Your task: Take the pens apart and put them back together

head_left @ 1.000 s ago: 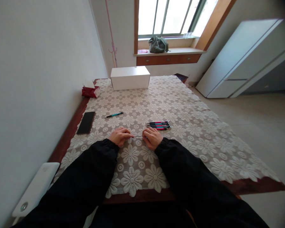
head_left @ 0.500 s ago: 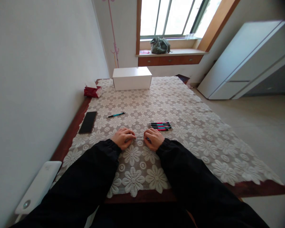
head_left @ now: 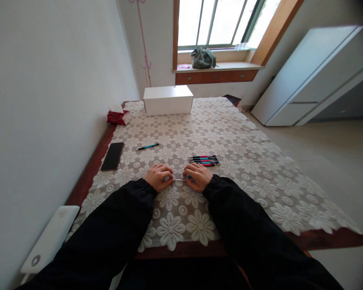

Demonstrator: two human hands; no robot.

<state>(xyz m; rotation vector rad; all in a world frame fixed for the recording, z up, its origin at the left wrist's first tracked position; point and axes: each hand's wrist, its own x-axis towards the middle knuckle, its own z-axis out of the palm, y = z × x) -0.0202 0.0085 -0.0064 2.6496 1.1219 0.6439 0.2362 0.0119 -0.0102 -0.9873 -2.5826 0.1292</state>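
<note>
Toward the table's near edge (head_left: 184, 250), a person's left hand (head_left: 159, 177) and right hand (head_left: 199, 176) pinch a thin white rod (head_left: 179, 180), best kept straight under light pressure.

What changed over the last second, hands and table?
Left hand and right hand shifted slightly toward the wearer and rightward, along with the thin white piece between them. No visible grab or release. Unmoved: lone pen, pen group, phone, box.

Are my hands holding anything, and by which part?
Your left hand and right hand pinch a thin pale piece, one either side of its exposed stretch; I can't tell what it is.
</note>
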